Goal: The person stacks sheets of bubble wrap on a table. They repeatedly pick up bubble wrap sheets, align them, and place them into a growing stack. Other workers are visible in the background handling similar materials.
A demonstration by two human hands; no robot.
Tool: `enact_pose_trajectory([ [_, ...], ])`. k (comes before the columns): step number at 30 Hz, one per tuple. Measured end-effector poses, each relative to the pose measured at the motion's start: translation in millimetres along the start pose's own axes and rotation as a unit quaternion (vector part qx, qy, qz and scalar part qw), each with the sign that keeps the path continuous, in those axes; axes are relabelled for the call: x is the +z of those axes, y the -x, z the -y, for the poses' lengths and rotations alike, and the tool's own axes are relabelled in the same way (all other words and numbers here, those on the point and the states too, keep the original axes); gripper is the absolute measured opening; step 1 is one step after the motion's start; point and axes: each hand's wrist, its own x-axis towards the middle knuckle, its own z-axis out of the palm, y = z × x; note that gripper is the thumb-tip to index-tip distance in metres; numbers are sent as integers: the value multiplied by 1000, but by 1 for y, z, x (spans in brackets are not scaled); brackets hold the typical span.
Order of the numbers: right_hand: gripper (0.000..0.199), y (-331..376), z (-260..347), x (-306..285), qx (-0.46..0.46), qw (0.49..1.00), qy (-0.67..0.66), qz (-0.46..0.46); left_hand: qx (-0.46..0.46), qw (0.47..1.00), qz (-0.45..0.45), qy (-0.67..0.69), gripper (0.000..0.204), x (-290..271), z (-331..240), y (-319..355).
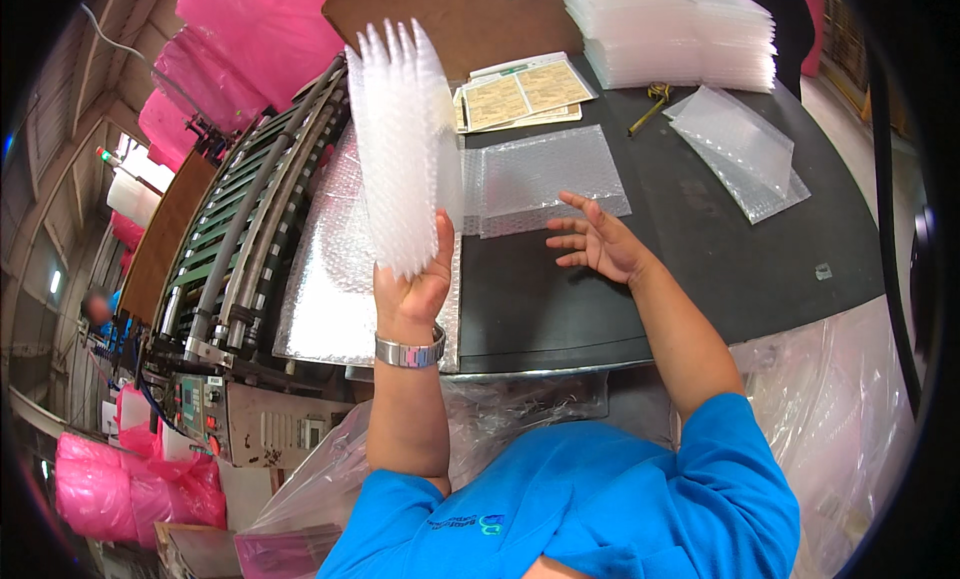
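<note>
My left hand is closed around the lower end of a bundle of bubble wrap bags, which stands upright above the table's left part. A metal-band watch circles that wrist. My right hand hovers over the dark table with its fingers spread, holding nothing. Close beyond its fingertips, a clear bubble wrap bag lies flat on the tabletop. Beneath my left hand spreads a shiny sheet of bubble wrap at the table's left side.
A machine with rollers borders the table on the left. Toward the back are a tall stack of bubble bags, printed papers and a yellow tape measure. Loose bags lie at right. Clear plastic film hangs near the front edge.
</note>
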Motion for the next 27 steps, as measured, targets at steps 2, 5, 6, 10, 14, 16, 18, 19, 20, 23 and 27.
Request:
enact_pose_trajectory([
  [2,92,1,0,-4,-17,1000,-21,-2,6,996,14,-85,39,-9,9,11],
  [5,97,6,8,-4,-48,996,-69,0,60,938,6,-342,51,-32,24,31],
  [6,97,6,11,-2,-53,991,-119,39,78,916,-10,-394,51,-36,26,40],
  [10,83,10,7,0,-29,985,-149,87,163,833,-67,-524,53,-59,32,60],
  [14,61,6,2,4,21,985,-164,55,161,807,-83,-562,49,-86,18,55],
  [16,60,9,4,3,25,987,-159,24,141,872,-44,-467,48,-90,11,56],
  [18,64,16,7,2,35,989,-140,25,148,909,-48,-387,50,-82,18,58],
  [19,66,18,6,3,25,995,-94,19,82,969,0,-235,50,-100,4,54],
  [20,70,20,4,3,34,997,-73,4,29,977,59,-203,49,-98,0,56],
  [23,69,30,6,9,4,996,9,-84,41,987,45,-149,47,-84,0,65],
  [27,61,57,57,-6,-172,975,-16,-141,96,963,184,-174,46,-120,-38,86],
])
